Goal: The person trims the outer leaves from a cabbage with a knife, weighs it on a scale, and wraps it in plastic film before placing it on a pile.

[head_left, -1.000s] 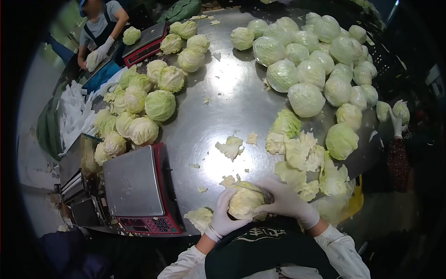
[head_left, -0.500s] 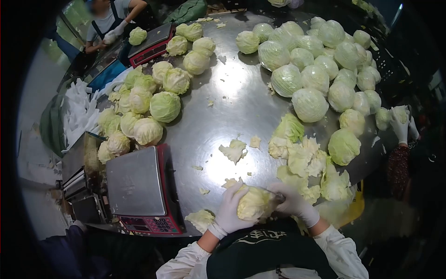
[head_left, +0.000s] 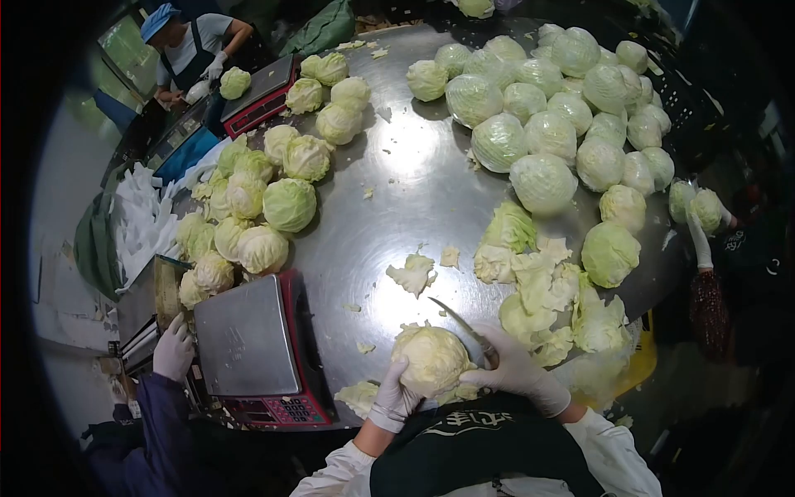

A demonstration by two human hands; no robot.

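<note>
My left hand (head_left: 394,401), in a white glove, holds a pale cabbage (head_left: 430,361) from its left side, low over the table's front edge. A curved knife (head_left: 460,321) is gripped in my gloved right hand (head_left: 517,370), its blade pointing up and left just above the cabbage. The fingers of my right hand reach the cabbage's right side. Loose leaves (head_left: 538,286) lie beyond my right hand, and a torn leaf (head_left: 411,274) rests on the metal table (head_left: 364,236) past the cabbage.
A scale (head_left: 248,340) stands at the left, with unwrapped cabbages (head_left: 289,205) behind it. Wrapped cabbages (head_left: 543,184) are heaped at the back right. A co-worker's gloved hand (head_left: 174,349) is beside the scale. Other people work at the far left and the right edge.
The knife has come away from the cabbage and its blade now shows. The cabbage is turned and slightly left. A co-worker's gloved hand has appeared left of the scale. The view has shifted a little.
</note>
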